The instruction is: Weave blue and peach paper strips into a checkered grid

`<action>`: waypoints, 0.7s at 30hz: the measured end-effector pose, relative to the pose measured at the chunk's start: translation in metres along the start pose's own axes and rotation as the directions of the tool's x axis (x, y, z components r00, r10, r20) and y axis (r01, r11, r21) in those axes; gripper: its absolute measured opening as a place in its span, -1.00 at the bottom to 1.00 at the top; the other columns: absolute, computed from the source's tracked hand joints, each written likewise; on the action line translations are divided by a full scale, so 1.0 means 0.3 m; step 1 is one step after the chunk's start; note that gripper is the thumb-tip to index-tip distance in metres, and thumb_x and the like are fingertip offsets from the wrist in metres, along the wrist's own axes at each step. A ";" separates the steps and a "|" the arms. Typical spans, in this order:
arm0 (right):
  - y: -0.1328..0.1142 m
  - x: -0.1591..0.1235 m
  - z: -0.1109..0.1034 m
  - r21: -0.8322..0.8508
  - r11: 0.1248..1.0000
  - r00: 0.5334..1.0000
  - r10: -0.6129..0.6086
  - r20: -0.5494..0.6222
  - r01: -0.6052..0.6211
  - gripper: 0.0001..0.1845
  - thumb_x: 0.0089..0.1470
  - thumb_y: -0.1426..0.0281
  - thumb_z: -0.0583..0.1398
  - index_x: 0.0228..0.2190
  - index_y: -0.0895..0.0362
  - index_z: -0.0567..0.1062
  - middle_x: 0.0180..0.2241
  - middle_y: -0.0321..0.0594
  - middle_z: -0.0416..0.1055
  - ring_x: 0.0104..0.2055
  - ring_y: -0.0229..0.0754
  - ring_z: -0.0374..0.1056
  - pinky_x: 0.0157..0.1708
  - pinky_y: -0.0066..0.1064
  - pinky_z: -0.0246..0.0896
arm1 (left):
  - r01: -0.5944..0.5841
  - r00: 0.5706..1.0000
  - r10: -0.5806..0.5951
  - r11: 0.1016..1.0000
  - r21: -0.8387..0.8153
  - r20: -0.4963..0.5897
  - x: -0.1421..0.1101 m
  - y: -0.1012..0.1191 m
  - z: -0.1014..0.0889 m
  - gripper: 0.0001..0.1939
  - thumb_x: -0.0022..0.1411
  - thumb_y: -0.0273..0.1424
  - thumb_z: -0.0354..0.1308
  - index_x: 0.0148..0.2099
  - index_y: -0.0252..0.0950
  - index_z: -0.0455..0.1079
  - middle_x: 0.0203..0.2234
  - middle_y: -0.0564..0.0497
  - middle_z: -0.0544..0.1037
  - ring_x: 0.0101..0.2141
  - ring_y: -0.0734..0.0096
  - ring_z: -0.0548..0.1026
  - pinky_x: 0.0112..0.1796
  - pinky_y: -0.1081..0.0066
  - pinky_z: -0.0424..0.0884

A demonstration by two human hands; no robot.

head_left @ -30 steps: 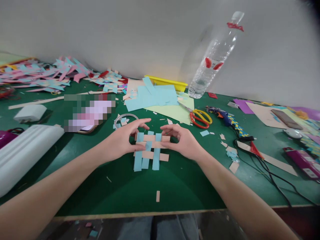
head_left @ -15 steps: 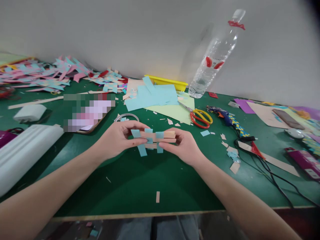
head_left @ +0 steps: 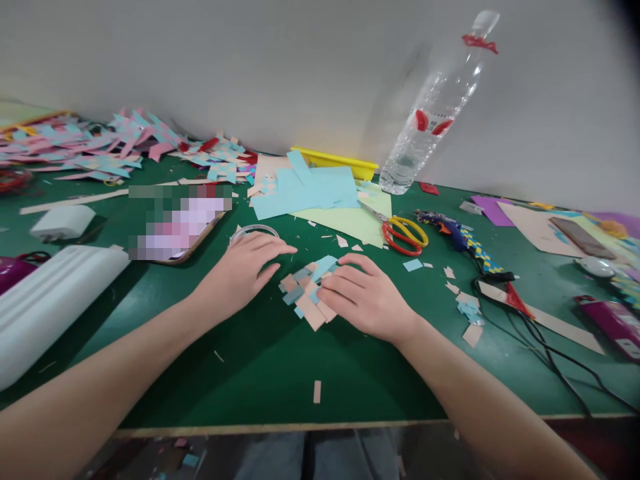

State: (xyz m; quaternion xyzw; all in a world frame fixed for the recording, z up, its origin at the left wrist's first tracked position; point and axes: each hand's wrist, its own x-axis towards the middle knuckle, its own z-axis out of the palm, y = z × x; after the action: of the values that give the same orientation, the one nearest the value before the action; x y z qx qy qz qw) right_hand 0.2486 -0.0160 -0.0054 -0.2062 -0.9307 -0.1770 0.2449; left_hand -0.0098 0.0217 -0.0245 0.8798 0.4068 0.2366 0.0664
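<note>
A small woven piece of beige and light-blue paper strips point(head_left: 311, 312) is in the middle, turned diagonally, with strip ends sticking out. My right hand point(head_left: 367, 297) has its fingers curled over the right side of this piece, hiding part of it. To the left, my left hand point(head_left: 240, 270) is apart from the weave, thumb and fingers spread with nothing between them. Just behind the left hand lies a pale ring-shaped thing point(head_left: 255, 230), partly covered by it.
Behind the hands lie blue paper sheets point(head_left: 320, 190), scissors point(head_left: 404, 235) and a yellow tray point(head_left: 335, 162). A plastic bottle point(head_left: 430, 120) stands at the wall. A phone point(head_left: 190, 230) and a white box-like thing point(head_left: 60, 307) are left; a glue gun point(head_left: 460, 237) and cables point(head_left: 550, 360) are right.
My left hand has let go of the woven paper and opened beside it. The piece has turned from edge-on to showing its face, under my right hand.
</note>
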 end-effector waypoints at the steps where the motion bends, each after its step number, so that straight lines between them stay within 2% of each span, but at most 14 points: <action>1: 0.001 0.001 0.006 -0.007 1.000 1.000 -0.005 0.025 0.005 -0.74 0.25 0.58 0.08 -0.35 0.07 0.51 -0.32 -0.24 0.55 -0.22 -0.19 0.39 0.08 -0.17 0.22 | -0.002 1.000 0.002 1.000 0.010 0.004 -0.002 -0.002 0.005 -0.67 0.41 -0.41 -0.12 0.11 -0.23 0.37 -0.01 -0.12 0.50 0.04 0.13 0.39 0.05 0.06 0.27; 4: 0.007 0.002 0.019 -0.004 1.000 0.994 -0.026 0.106 0.026 -0.75 0.25 0.58 0.08 -0.36 0.11 0.51 -0.33 -0.24 0.54 -0.19 -0.18 0.38 0.13 -0.16 0.15 | -0.038 0.999 0.038 0.999 -0.009 0.024 -0.003 0.007 0.009 -0.66 0.45 -0.39 -0.17 0.07 -0.25 0.39 -0.02 -0.13 0.50 0.01 0.16 0.40 0.02 0.11 0.29; 7: 0.017 0.001 0.018 0.135 0.991 0.981 -0.018 0.191 -0.008 -0.85 0.27 0.39 0.13 -0.24 0.11 0.51 -0.24 -0.23 0.55 -0.12 -0.14 0.38 0.16 -0.12 0.10 | -0.094 0.990 0.099 0.994 -0.060 0.105 -0.001 0.025 0.006 -0.68 0.46 -0.32 -0.13 0.04 -0.25 0.42 -0.05 -0.11 0.52 -0.02 0.16 0.42 0.00 0.14 0.30; 8: 0.022 0.000 0.015 0.199 0.979 0.978 -0.009 0.211 -0.034 -0.81 0.25 0.28 0.16 -0.19 0.11 0.50 -0.19 -0.21 0.55 -0.08 -0.12 0.37 0.17 -0.10 0.08 | -0.108 0.983 0.118 0.991 -0.077 0.138 0.000 0.031 0.005 -0.68 0.46 -0.30 -0.12 0.04 -0.23 0.43 -0.06 -0.10 0.53 -0.02 0.17 0.43 0.00 0.15 0.29; 10: 0.035 -0.004 0.007 0.310 0.946 0.971 0.017 0.237 -0.092 -0.59 0.16 0.08 0.22 -0.11 0.12 0.48 -0.11 -0.17 0.54 0.00 -0.08 0.36 0.19 -0.08 0.05 | -0.124 0.972 0.142 0.987 -0.105 0.189 0.000 0.042 0.002 -0.67 0.46 -0.28 -0.11 0.02 -0.20 0.45 -0.05 -0.08 0.54 -0.03 0.18 0.44 0.00 0.16 0.29; 13: 0.055 -0.012 -0.003 0.393 0.905 0.963 0.061 0.263 -0.165 -0.38 0.02 -0.08 0.26 -0.06 0.13 0.47 -0.06 -0.10 0.51 0.04 -0.03 0.35 0.15 -0.10 0.11 | -0.111 0.966 0.140 0.984 -0.139 0.218 0.000 0.054 -0.006 -0.67 0.45 -0.21 -0.07 -0.02 -0.15 0.49 -0.04 -0.06 0.54 -0.03 0.19 0.45 0.01 0.18 0.29; 15: 0.062 -0.015 -0.004 0.405 0.894 0.958 0.084 0.273 -0.193 -0.44 0.07 -0.03 0.25 -0.07 0.14 0.48 -0.07 -0.09 0.51 0.03 -0.03 0.36 0.09 -0.13 0.17 | -0.106 0.959 0.147 0.979 -0.172 0.242 0.000 0.060 -0.014 -0.68 0.43 -0.15 -0.02 -0.02 -0.13 0.50 -0.05 -0.03 0.56 -0.02 0.20 0.46 0.01 0.20 0.28; 18: 0.058 -0.015 0.002 0.401 0.892 0.951 0.091 0.294 -0.209 -0.70 0.20 0.18 0.21 -0.13 0.12 0.49 -0.14 -0.14 0.53 -0.02 -0.09 0.37 0.04 -0.17 0.19 | -0.122 0.946 0.180 0.968 -0.219 0.268 -0.001 0.065 -0.022 -0.68 0.37 -0.09 0.07 -0.01 -0.11 0.50 -0.06 0.00 0.57 -0.01 0.20 0.46 0.02 0.22 0.27; 21: 0.044 -0.010 0.011 0.409 0.890 0.950 0.079 0.301 -0.203 -0.82 0.23 0.30 0.18 -0.17 0.10 0.50 -0.22 -0.20 0.55 -0.06 -0.13 0.38 0.03 -0.19 0.18 | -0.133 0.936 0.190 0.970 -0.202 0.296 -0.004 0.063 -0.019 -0.62 0.30 -0.03 0.15 0.01 -0.13 0.46 -0.04 -0.02 0.56 0.02 0.15 0.43 0.03 0.20 0.24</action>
State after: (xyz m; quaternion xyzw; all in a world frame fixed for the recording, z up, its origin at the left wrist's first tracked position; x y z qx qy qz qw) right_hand 0.2558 -0.0043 -0.0067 -0.2365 -0.9538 0.0840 0.1649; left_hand -0.0004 0.0079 -0.0140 0.9272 0.2941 0.1343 0.1891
